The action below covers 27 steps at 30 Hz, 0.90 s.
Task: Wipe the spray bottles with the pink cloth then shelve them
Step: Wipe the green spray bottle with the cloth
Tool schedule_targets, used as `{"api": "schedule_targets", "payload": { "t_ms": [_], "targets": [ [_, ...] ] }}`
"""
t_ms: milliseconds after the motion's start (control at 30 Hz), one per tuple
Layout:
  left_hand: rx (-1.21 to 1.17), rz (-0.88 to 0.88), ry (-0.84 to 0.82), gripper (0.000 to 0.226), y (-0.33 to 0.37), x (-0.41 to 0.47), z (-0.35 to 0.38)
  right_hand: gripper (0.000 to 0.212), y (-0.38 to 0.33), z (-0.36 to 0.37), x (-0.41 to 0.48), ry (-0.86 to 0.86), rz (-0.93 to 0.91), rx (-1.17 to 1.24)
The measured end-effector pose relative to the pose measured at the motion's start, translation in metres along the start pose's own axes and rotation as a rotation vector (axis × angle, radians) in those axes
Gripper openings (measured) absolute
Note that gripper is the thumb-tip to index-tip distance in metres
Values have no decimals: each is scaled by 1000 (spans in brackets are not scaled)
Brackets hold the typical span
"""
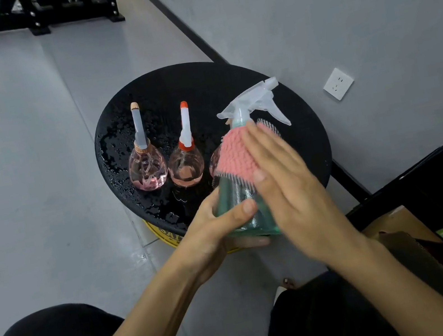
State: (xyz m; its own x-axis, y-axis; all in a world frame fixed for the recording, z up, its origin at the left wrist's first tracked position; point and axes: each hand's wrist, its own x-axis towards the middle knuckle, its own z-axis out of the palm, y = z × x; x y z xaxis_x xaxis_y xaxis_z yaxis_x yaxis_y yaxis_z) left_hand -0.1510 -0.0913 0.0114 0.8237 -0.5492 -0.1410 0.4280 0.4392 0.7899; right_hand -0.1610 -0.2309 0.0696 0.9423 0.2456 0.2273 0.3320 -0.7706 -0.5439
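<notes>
Gripping green bottle in curled left hand, pressing pink cloth on with flat, straight-fingered right hand; may slip if wet, toppling pink bottles just beyond fingertips.

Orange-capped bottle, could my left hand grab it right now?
Probably not yet. The left hand grips the green bottle, so it is busy. The way itself looks free: the orange-capped bottle stands apart on the table, just beyond that hand, with nothing between.
</notes>
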Motion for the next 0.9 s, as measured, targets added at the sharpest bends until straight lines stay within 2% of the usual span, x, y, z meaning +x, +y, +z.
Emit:
{"api": "schedule_targets", "payload": {
  "t_ms": [133,333,433,700,900],
  "targets": [
    [6,-25,-7,62,0,-1,2,54,7,-4,17,-9,91,101],
    [-18,-5,108,84,-1,2,-5,53,-3,13,-10,5,31,77],
    [-34,-4,122,85,-4,2,-6,55,-4,13,-15,-4,34,78],
    [-91,-4,33,73,-2,3,-1,62,6,0,18,-12,150,53],
    [-82,33,43,61,0,0,1,61,-8,11,-9,5,63,-5]
  ]
}}
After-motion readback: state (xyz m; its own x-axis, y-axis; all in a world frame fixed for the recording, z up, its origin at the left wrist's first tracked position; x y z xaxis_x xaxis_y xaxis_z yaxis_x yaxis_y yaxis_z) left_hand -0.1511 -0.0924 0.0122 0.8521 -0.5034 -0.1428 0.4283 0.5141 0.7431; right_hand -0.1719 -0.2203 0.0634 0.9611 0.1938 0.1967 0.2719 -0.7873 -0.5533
